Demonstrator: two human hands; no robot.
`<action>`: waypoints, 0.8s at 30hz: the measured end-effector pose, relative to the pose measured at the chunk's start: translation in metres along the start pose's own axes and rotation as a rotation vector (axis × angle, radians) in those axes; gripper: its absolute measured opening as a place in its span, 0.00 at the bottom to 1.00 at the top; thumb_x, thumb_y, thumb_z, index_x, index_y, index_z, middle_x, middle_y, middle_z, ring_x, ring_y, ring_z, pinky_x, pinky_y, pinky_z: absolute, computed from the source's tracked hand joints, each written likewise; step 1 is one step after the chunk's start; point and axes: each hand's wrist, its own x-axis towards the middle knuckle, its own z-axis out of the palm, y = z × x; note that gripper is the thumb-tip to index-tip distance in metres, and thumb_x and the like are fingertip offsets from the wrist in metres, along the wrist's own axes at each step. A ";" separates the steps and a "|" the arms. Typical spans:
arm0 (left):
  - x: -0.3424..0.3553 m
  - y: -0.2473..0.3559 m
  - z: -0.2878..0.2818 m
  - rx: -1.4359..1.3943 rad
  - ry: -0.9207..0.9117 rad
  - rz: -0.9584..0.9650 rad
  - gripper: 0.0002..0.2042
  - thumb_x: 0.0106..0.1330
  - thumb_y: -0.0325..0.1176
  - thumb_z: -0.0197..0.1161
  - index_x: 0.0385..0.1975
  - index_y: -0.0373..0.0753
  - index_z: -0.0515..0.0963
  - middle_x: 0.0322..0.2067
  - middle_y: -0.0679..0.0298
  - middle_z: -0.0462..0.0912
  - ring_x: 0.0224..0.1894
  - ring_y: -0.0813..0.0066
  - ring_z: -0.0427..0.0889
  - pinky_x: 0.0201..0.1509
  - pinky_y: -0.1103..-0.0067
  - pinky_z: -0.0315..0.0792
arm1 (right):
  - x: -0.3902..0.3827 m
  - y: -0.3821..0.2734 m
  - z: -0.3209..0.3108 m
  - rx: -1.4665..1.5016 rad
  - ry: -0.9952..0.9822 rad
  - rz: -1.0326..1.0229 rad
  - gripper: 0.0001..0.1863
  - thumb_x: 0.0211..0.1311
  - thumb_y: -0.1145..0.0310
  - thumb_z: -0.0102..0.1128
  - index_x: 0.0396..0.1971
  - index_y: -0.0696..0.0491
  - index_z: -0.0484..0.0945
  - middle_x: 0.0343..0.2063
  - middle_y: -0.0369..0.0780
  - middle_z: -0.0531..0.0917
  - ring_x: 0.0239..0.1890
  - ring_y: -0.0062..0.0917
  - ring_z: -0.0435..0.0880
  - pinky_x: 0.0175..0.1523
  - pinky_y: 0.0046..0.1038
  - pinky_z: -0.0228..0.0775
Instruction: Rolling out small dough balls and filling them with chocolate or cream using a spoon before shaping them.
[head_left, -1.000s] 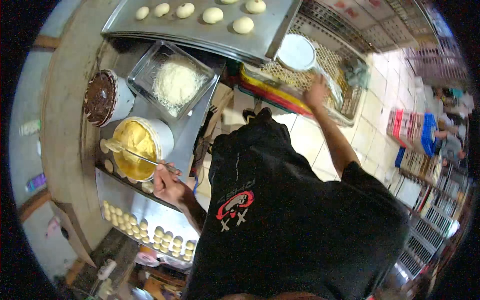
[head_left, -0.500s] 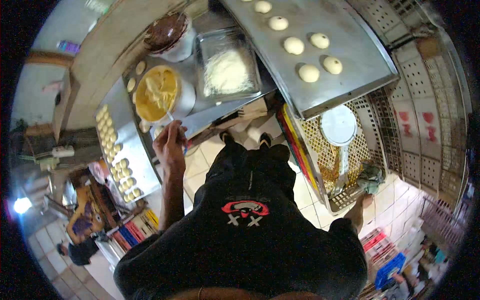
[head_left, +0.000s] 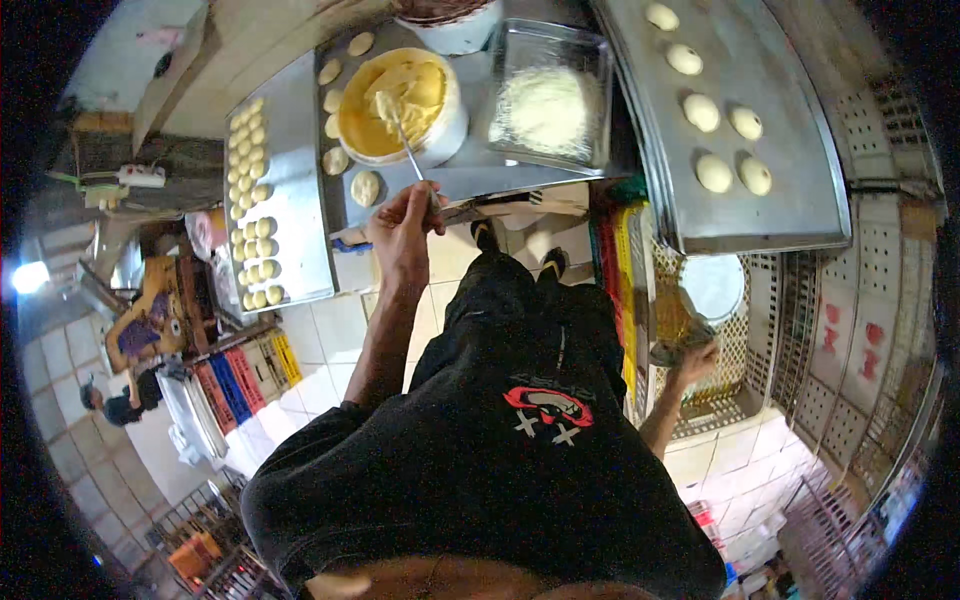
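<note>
My left hand [head_left: 405, 228] grips the handle of a thin metal spoon [head_left: 411, 158] whose tip lies in a white bowl of yellow filling [head_left: 400, 95]. Flat dough discs [head_left: 365, 187] lie on the steel counter beside the bowl. My right hand [head_left: 695, 358] reaches low to the right, at the edge of a perforated metal tray [head_left: 745, 360]. Its fingers curl at a small grey thing [head_left: 666, 352]; whether they grip it is unclear. A round white lid [head_left: 712, 285] lies on that tray just above the hand.
A steel tray [head_left: 300, 190] holds several small dough balls [head_left: 255, 215]. A metal pan of white shreds [head_left: 548, 100] stands right of the bowl. A big baking sheet [head_left: 790, 130] carries several buns [head_left: 715, 172]. Coloured crates [head_left: 240, 370] and another person [head_left: 120, 405] are at left.
The view has swung round, so the counter now lies across the top. My left hand stays on the spoon in the yellow filling; my right hand has come down to the perforated tray's edge.
</note>
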 end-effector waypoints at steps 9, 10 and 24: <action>0.021 0.000 -0.035 0.021 -0.040 -0.073 0.13 0.69 0.36 0.60 0.37 0.29 0.80 0.25 0.63 0.81 0.21 0.82 0.72 0.25 0.83 0.66 | -0.041 -0.049 0.085 -0.272 -0.355 0.289 0.19 0.66 0.53 0.48 0.35 0.57 0.69 0.26 0.46 0.74 0.27 0.41 0.73 0.32 0.42 0.66; 0.026 0.001 -0.038 0.005 -0.044 -0.078 0.12 0.68 0.35 0.60 0.35 0.30 0.81 0.24 0.63 0.82 0.20 0.83 0.74 0.24 0.83 0.69 | -0.046 -0.049 0.090 -0.349 -0.364 0.303 0.19 0.65 0.54 0.49 0.37 0.58 0.70 0.28 0.48 0.76 0.29 0.43 0.75 0.33 0.43 0.67; 0.113 0.032 -0.102 -0.029 -0.370 -0.195 0.12 0.69 0.36 0.59 0.35 0.31 0.81 0.24 0.64 0.83 0.20 0.84 0.74 0.25 0.85 0.70 | -0.079 -0.215 0.116 -0.840 -0.680 -0.230 0.25 0.68 0.47 0.46 0.31 0.56 0.79 0.29 0.44 0.82 0.33 0.39 0.81 0.41 0.40 0.71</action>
